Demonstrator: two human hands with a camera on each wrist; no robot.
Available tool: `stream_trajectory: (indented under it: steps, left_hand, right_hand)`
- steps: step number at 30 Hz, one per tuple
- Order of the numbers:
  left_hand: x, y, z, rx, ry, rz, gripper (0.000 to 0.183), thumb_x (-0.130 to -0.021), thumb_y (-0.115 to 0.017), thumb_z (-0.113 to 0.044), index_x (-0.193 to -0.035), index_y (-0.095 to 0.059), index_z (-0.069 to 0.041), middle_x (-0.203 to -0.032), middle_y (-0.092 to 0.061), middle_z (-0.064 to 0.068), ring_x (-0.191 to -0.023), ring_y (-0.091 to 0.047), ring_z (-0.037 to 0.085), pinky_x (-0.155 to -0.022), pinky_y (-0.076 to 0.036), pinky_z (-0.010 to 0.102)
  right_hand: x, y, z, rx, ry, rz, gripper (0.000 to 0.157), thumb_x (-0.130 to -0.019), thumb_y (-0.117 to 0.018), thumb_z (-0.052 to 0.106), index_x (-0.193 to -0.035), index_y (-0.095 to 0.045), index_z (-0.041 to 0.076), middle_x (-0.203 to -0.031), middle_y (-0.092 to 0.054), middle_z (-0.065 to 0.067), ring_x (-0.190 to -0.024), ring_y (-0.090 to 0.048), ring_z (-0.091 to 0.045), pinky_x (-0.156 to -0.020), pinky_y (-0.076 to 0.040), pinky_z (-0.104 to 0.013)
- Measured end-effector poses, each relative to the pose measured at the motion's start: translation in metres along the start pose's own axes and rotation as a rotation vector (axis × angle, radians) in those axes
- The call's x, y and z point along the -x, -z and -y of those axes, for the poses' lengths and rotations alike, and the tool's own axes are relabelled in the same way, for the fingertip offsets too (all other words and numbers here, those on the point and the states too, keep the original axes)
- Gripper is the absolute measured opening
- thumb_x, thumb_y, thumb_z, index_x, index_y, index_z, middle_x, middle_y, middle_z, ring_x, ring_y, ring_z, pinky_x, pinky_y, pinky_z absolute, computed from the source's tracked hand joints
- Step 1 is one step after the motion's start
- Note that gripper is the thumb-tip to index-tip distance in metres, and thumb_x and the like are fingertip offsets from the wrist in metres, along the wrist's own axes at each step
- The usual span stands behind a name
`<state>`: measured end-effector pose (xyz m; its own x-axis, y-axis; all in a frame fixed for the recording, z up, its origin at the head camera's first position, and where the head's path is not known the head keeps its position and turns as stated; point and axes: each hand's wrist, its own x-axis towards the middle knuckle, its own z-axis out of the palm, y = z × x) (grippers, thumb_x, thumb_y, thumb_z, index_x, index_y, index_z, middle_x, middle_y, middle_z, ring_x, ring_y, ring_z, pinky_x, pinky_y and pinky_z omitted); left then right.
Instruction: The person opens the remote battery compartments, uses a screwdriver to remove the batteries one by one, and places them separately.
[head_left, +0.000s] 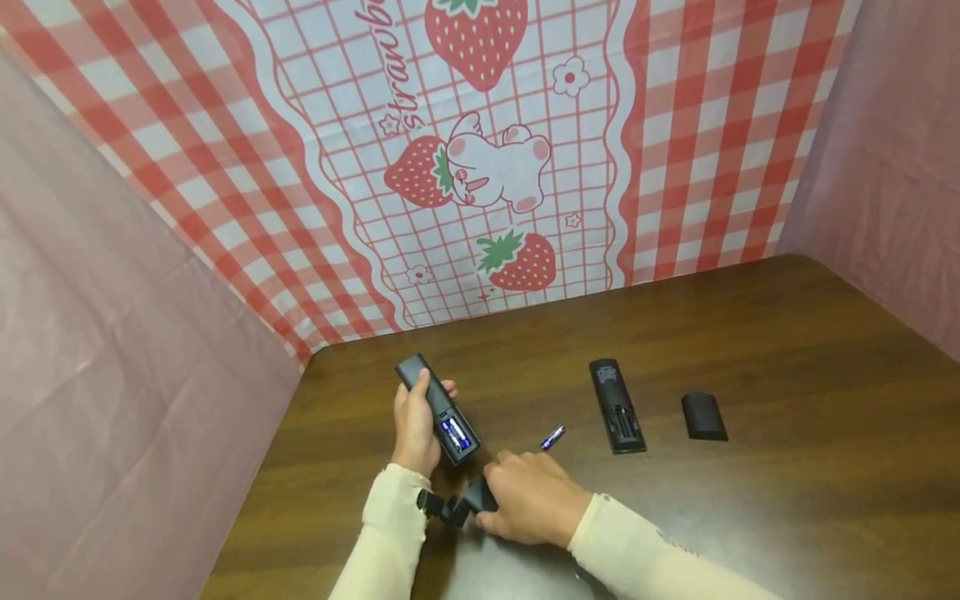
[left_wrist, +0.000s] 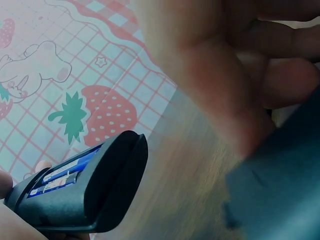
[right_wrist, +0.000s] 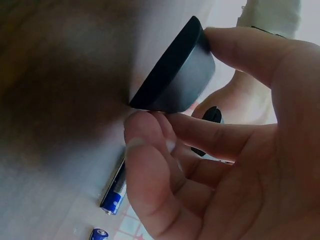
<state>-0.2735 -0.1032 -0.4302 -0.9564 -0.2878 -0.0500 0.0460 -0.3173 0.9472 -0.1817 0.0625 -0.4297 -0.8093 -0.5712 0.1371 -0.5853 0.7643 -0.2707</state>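
One held remote (head_left: 442, 400): in left hand (head_left: 416, 425), fingers wrapped round; batteries (head_left: 454, 434) inside.
Black cover (right_wrist: 192, 75): pinched by fingers of right hand (head_left: 536, 497), near held remote.
Loose battery (head_left: 552, 437): tabletop (head_left: 517, 375), right of held remote.
Second remote (head_left: 617, 408): farther right.

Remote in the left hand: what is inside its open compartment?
Two blue batteries lie side by side in the remote; whatever is directly beneath them is covered.

Free gap between held remote (head_left: 442, 403) and lying remote (head_left: 617, 406), except loose battery (head_left: 553, 437)
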Motion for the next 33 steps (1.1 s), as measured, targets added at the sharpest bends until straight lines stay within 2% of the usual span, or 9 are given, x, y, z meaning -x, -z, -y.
stream_trajectory:
  steps: [18, 27, 33]
  left_hand:
    - [0.0001, -0.0014, 0.0002, 0.003, -0.002, 0.02, 0.032, -0.107, -0.046, -0.026, -0.125, -0.046, 0.0, -0.079, -0.07, 0.006, -0.078, -0.069, 0.021, -0.084, -0.053, 0.038]
    - [0.0003, -0.0004, 0.0013, -0.014, 0.026, 0.024, 0.035, -0.107, -0.046, -0.028, -0.129, -0.046, -0.001, -0.082, -0.071, 0.006, -0.088, -0.069, 0.026, -0.089, -0.051, 0.041]
    - [-0.0002, -0.0026, 0.0006, -0.011, 0.025, 0.027, 0.035, -0.107, -0.046, -0.028, -0.13, -0.046, -0.001, -0.082, -0.07, 0.006, -0.085, -0.069, 0.025, -0.088, -0.05, 0.041]
  right_hand:
    - [-0.0007, -0.0025, -0.0035, -0.013, -0.018, -0.003, 0.043, -0.074, -0.082, 0.053, -0.071, -0.064, 0.014, -0.067, -0.057, 0.001, -0.053, -0.048, -0.013, -0.046, -0.038, -0.032]
    - [-0.002, -0.0037, -0.0037, -0.008, -0.027, 0.008, 0.045, -0.074, -0.081, 0.055, -0.071, -0.065, 0.013, -0.069, -0.059, -0.001, -0.054, -0.05, -0.015, -0.047, -0.039, -0.033]
    - [-0.0038, -0.0009, -0.0072, -0.028, -0.008, -0.032, 0.041, -0.081, -0.077, 0.052, -0.068, -0.062, 0.016, -0.065, -0.057, 0.002, -0.053, -0.049, -0.014, -0.046, -0.038, -0.034]
